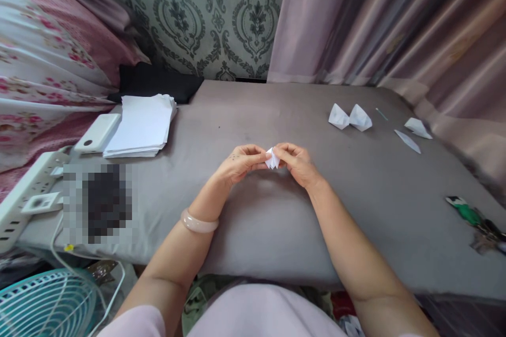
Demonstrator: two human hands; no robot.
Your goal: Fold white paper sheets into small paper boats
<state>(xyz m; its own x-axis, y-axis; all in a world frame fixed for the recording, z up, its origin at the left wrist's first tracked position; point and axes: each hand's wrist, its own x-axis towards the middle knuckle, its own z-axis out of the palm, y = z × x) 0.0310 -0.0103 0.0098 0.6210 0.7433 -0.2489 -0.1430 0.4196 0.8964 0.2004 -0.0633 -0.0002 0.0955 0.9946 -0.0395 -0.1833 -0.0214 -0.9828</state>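
Observation:
My left hand and my right hand meet over the middle of a grey mattress. Between their pinched fingertips is a small folded white paper piece, and both hands grip it, one on each side. A pale bangle sits on my left wrist. Two finished folded white paper shapes lie side by side at the far right of the mattress, well away from my hands.
A stack of white paper sheets lies at the far left, beside a white power bank. Paper scraps lie at the right. A power strip, a turquoise fan and green-handled keys edge the mattress.

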